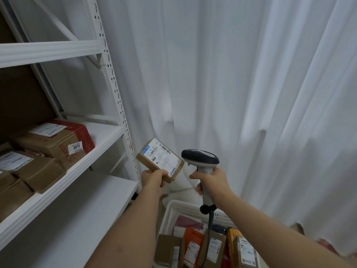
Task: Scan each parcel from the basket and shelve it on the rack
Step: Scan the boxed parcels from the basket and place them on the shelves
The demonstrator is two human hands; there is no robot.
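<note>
Up front, left grip [154,177] clasps the parcel's [160,159] near corner; right grip [210,180] holds the scanner [201,157].

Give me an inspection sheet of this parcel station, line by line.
Surface: white rack; boxed parcels on the middle shelf, one tagged 3011.
Job's things: small brown parcel, label up; scanner beside it; white basket holding more parcels.
Clutter: nothing seen.
Grippers: left hand grips the parcel; right hand grips the scanner handle.
Cables: dark scanner cable drops into the basket.
Surroundings: white curtain behind.
</note>
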